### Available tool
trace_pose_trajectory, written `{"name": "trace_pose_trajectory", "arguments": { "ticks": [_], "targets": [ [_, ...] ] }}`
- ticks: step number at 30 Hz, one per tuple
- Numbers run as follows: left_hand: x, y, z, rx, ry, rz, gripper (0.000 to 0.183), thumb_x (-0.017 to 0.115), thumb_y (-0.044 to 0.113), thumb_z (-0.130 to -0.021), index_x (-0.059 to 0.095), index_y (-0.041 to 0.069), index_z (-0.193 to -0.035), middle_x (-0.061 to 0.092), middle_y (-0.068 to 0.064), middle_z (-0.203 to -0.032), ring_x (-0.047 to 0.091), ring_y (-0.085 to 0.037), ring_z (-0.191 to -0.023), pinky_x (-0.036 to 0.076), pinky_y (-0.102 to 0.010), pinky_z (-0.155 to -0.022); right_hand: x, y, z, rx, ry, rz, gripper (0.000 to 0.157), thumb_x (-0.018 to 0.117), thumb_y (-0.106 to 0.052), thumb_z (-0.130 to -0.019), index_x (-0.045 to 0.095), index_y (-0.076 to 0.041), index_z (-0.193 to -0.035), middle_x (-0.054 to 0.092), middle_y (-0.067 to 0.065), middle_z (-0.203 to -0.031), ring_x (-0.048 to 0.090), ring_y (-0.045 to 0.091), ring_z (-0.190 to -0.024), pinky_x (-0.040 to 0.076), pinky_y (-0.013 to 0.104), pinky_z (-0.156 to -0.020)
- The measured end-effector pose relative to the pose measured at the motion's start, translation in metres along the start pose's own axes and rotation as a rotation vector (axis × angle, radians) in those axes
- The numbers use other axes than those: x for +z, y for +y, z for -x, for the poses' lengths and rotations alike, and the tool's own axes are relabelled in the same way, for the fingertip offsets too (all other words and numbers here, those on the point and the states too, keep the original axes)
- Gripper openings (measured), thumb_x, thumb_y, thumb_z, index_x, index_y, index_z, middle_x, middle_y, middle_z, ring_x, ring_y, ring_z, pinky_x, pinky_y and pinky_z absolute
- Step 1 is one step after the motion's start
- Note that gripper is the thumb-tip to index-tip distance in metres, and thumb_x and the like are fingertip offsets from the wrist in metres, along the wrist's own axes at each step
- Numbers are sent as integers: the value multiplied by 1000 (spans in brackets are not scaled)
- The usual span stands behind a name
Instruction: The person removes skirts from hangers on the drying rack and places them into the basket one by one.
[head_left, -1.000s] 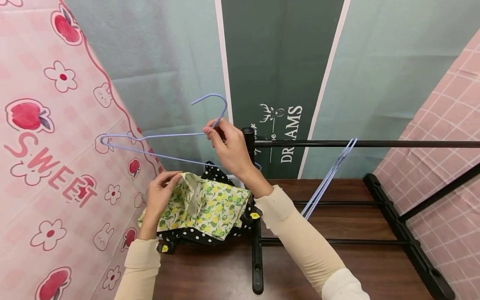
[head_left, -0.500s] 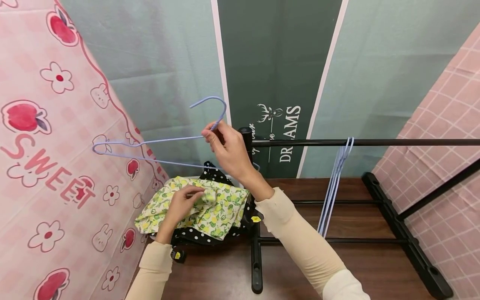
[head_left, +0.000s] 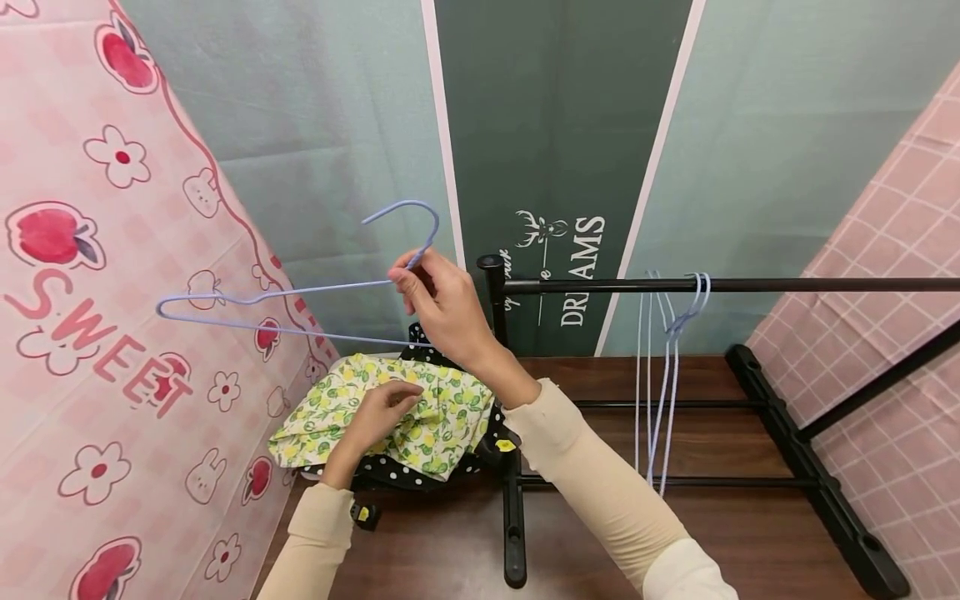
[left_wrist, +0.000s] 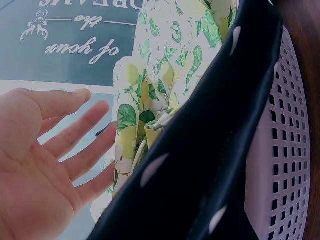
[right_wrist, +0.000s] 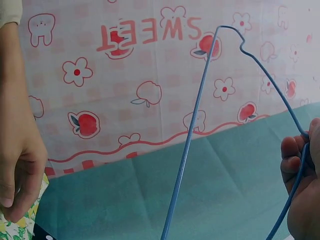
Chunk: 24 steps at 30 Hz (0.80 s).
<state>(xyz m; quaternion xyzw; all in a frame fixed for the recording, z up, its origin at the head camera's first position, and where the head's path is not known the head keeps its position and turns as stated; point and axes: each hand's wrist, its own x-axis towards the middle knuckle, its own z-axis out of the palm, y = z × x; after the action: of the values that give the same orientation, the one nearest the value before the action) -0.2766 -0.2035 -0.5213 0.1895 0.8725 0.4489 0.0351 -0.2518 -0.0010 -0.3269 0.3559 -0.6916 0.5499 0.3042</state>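
Note:
My right hand point(head_left: 450, 308) pinches a blue wire hanger point(head_left: 330, 288) below its hook, and the hanger stretches left over the laundry. In the right wrist view the bare wire hanger point(right_wrist: 188, 140) carries no cloth. My left hand point(head_left: 378, 417) hovers over or lightly touches a lemon-print cloth point(head_left: 457, 408); the left wrist view has that hand point(left_wrist: 45, 165) with loose, spread fingers and nothing in its grasp. Under the lemon-print cloth lies a black polka-dot cloth point(head_left: 405, 473), both piled in a white perforated basket point(left_wrist: 290, 150). What kind of garments they are cannot be told.
A black clothes rack point(head_left: 787, 285) stands on the brown wooden floor point(head_left: 427, 550), right of the basket. Several blue hangers point(head_left: 671, 400) hang from its top bar. A pink printed curtain point(head_left: 150, 333) closes the left side, a green one point(head_left: 555, 125) the back.
My left hand has let go of the lemon-print cloth's edge and moved right, and the cloth has dropped flat. My right hand has shifted the hanger slightly left and down. The racked hangers have swung.

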Motion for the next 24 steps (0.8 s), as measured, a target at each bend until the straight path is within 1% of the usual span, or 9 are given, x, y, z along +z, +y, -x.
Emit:
{"name": "trace_pose_trajectory", "arguments": {
  "ticks": [3,7,12,15,20,24],
  "targets": [
    [1,1,0,2,-9,-2,24,65,12,-107,76,4,-127,73,-15,-129,73,-31,-112,61,-46,-94,3,-2,1,5,-8,-11,7,61,-4,-107,64,1,-110,61,12,-87,60,18,-66,50,26,-60],
    [2,1,-1,2,-19,4,24,64,12,-108,75,5,-128,73,-14,-129,71,-32,-115,59,-49,-100,6,-3,3,3,-12,-21,7,60,-3,-107,64,2,-110,60,11,-85,60,14,-66,51,26,-60],
    [4,2,-1,4,-7,15,23,65,12,-107,76,6,-127,73,-13,-129,71,-32,-116,57,-52,-105,9,-5,4,-4,-32,-54,7,58,-2,-108,63,2,-111,60,11,-83,60,13,-64,51,27,-60],
    [4,3,-1,9,-6,17,23,65,12,-107,76,6,-126,73,-13,-128,71,-31,-115,57,-51,-105,10,-7,6,3,-44,-67,7,58,-3,-109,63,2,-110,59,10,-81,59,13,-64,51,27,-60],
    [3,4,-1,37,3,13,22,64,9,-107,77,4,-125,74,-14,-126,73,-31,-111,59,-50,-102,9,-9,11,23,-65,-50,8,58,-5,-109,63,1,-110,58,8,-79,56,12,-62,49,26,-59],
    [2,5,0,45,10,13,21,65,8,-107,77,4,-124,75,-14,-126,73,-32,-114,59,-49,-102,6,-12,15,30,-89,-38,8,58,-6,-109,64,0,-112,56,7,-78,54,11,-60,48,26,-58]
  ]
}}
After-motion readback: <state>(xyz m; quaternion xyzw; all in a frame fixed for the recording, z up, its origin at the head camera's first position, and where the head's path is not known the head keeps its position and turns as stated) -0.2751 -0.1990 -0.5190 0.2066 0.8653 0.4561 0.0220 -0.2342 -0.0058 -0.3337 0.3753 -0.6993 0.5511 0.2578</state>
